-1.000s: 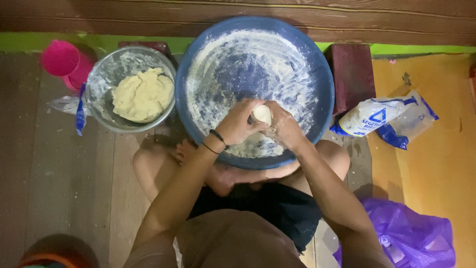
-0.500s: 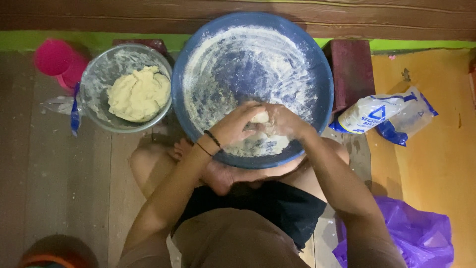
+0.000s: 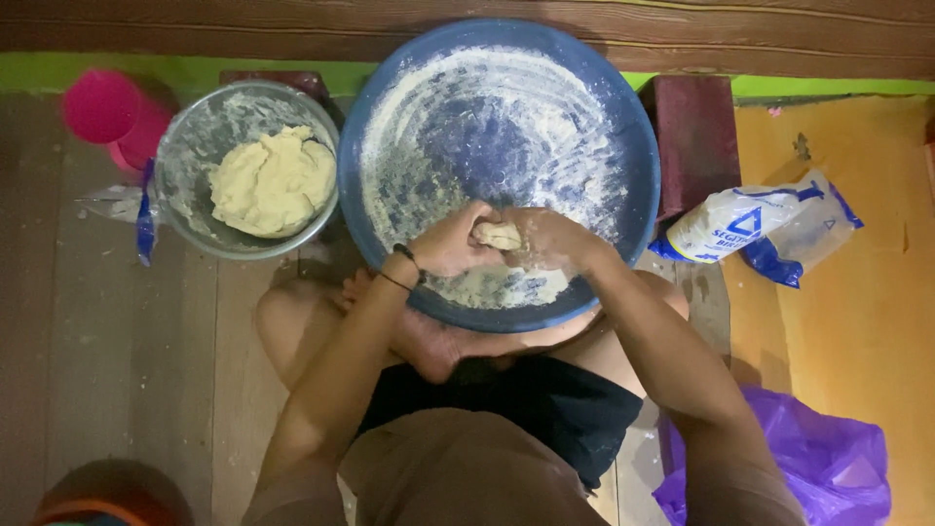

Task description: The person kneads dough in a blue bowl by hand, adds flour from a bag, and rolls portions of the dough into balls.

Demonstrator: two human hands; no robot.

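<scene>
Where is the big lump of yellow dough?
In the head view, the big pale yellow dough lump sits inside the round metal bowl on the left, between the pink plastic cup and the large floury blue basin.

A pink cup (image 3: 102, 112), a white flour bag (image 3: 745, 226) and a purple plastic bag (image 3: 828, 468) lie on the floor.

Small pale dough lump (image 3: 498, 235), pressed between 2 hands, over floured blue basin (image 3: 390, 127), near rim.
</scene>
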